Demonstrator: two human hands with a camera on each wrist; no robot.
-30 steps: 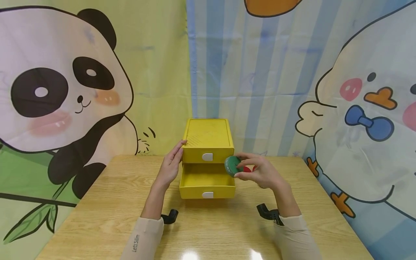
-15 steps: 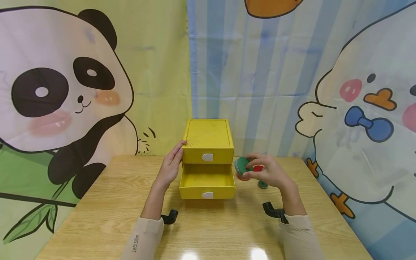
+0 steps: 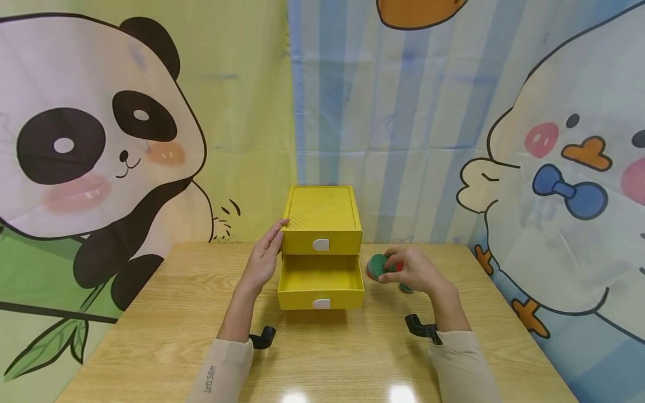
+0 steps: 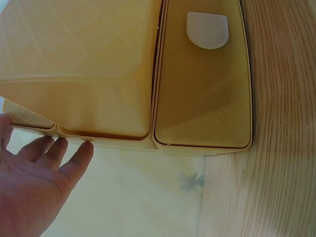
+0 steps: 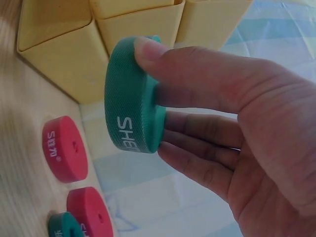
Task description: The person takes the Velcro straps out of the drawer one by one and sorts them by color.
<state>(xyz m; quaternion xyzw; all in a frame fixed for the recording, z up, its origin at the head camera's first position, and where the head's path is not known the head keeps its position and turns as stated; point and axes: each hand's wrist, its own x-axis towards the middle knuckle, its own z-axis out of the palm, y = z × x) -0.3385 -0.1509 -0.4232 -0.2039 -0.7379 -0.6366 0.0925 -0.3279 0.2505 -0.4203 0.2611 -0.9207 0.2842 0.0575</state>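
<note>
A yellow two-drawer box (image 3: 322,207) stands on the table, its lower drawer (image 3: 320,299) pulled out with a bare floor. My left hand (image 3: 264,260) rests on the box's left side, fingers (image 4: 81,157) nearly straight against the wall. To the right of the drawer, my right hand (image 3: 415,271) pinches a thick green disc (image 5: 129,98) with white lettering and a textured rim. A red disc (image 5: 65,149) lies on the table below it. Another red disc (image 5: 90,212) and a smaller green disc (image 5: 64,226) sit close together nearby.
The upper drawer (image 3: 299,242) is closed and has a white pull tab. A printed cloth backdrop (image 3: 413,129) hangs behind the wooden table (image 3: 176,313). Black camera mounts (image 3: 422,327) stick out from both wrists.
My right hand has carried the green disc rightward, away from the lower drawer's edge, then lowered it toward the table over a red disc. The left hand stays at the box.
</note>
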